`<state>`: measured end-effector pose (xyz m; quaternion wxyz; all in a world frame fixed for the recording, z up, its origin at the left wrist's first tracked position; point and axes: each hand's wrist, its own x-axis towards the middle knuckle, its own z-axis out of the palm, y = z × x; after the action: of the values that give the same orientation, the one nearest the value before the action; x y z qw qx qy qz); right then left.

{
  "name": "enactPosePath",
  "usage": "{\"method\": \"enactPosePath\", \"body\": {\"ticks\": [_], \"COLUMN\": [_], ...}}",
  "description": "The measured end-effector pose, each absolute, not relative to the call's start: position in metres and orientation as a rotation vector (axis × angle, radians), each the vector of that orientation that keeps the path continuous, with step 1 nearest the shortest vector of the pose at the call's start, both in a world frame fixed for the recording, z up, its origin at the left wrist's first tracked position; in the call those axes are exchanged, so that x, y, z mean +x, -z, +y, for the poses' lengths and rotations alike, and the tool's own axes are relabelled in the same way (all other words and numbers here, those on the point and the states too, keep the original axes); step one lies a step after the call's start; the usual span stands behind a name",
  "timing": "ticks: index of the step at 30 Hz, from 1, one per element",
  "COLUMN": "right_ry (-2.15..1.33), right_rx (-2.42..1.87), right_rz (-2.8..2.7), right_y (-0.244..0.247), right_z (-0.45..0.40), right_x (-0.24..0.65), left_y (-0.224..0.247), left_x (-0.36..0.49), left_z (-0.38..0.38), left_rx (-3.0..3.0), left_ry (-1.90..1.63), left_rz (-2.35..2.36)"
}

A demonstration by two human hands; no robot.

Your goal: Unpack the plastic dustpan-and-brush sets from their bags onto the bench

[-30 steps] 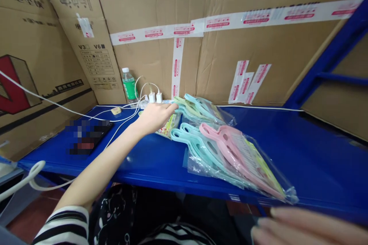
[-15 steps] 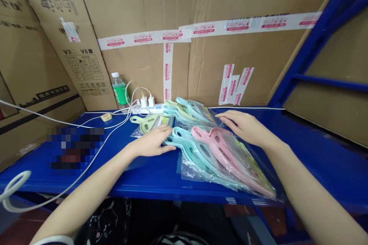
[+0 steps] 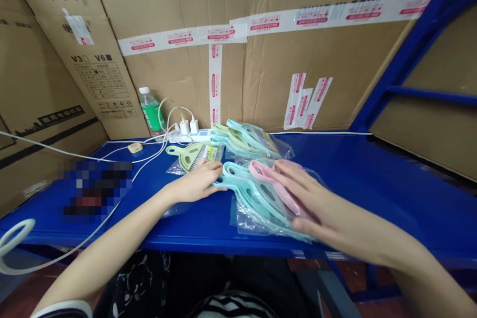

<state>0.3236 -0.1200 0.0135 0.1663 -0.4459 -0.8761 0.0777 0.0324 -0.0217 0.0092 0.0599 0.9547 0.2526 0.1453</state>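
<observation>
Packaged dustpan-and-brush sets in clear bags lie in front of me. My left hand [image 3: 197, 179] has its fingers and thumb around the handle end of a turquoise dustpan [image 3: 253, 198]; at least two turquoise ones overlap here. My right hand [image 3: 309, 194] lies over the pink dustpan [image 3: 261, 170], fingers stretched out and thumb apart, covering most of it. Just behind my left hand rests a light green dustpan [image 3: 188, 157] with its brush bristles showing. Farther back, a small pile holds another green dustpan [image 3: 233, 135] and turquoise dustpans [image 3: 253, 134].
The blue tabletop [image 3: 372, 189] is backed by a taped cardboard wall [image 3: 179, 74]. At the back left stand a green-labelled bottle [image 3: 152, 112] and a white power strip [image 3: 201, 135] with chargers. White cables [image 3: 143, 171] run along the left, beside a blurred-out patch.
My right hand has moved left and toward me, from beside the back pile onto the pink dustpan. My left hand stays at the turquoise handles. The view has tilted slightly downward.
</observation>
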Motion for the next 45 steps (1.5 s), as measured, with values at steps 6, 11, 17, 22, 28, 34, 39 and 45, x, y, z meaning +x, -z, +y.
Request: {"method": "enactPosePath", "body": {"ticks": [6,11,17,22,28,34,39,45], "right_ry": [-0.132,0.139,0.275,0.330,0.350,0.337,0.367,0.659], "right_rx": [-1.342,-1.209,-1.172,-1.220,-1.311,-1.317,-1.352,-1.395], "right_rz": [-2.453,-2.379,-2.368,-2.343,-2.325,-2.303,-2.264,-2.043], "right_y": [0.007,0.019,0.019,0.010,0.012,0.010,0.009,0.013], "right_z": [-0.144,-0.146,-0.146,-0.146,-0.139,-0.131,-0.132,-0.139], "right_x": [0.321,0.327,0.348,0.369,0.402,0.425,0.427,0.415], "left_y": [-0.012,-0.016,-0.015,-0.010,-0.006,-0.009,-0.059,-0.084], "left_x": [0.041,0.051,0.079,0.114,0.157,0.190,0.135,0.036], "left_z": [-0.032,-0.039,-0.041,-0.031,-0.014,-0.008,0.017,0.090], "left_rx": [2.913,2.999,3.116,3.134,3.125,3.133,2.939,2.549], "left_ry": [-0.350,-0.303,-0.190,-0.208,-0.257,-0.243,-0.509,-0.801], "left_rz": [0.711,0.714,0.737,0.692,0.609,0.620,0.562,1.565]}}
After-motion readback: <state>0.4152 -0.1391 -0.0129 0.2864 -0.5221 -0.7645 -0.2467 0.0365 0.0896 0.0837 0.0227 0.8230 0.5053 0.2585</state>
